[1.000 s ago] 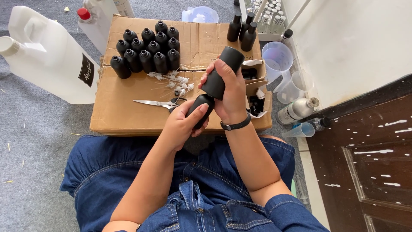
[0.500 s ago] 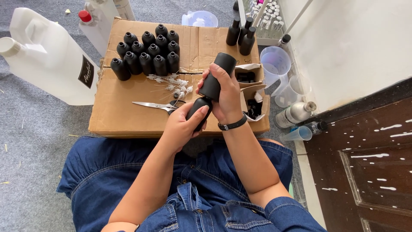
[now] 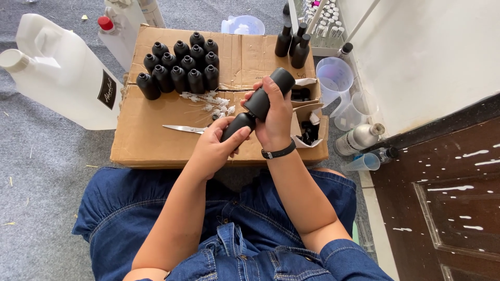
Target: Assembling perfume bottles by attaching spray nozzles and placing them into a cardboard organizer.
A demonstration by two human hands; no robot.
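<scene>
Black bottle (image 3: 263, 101) partly hidden inside both hands' grip.

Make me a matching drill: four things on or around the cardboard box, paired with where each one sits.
Things:
1. scissors
2. white jug
3. cluster of black bottles
4. measuring cup

Places:
A. floor, left of the box
B. flat on the box, beside the left hand
C. upright at the box's far left
D. right of the box

Pairs: 1-B, 2-A, 3-C, 4-D

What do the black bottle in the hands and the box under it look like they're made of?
Bottle: matte black, probably plastic or coated glass; dull, even sheen, so it stays open. Box: brown corrugated cardboard, with creased flaps and torn edges.
</scene>
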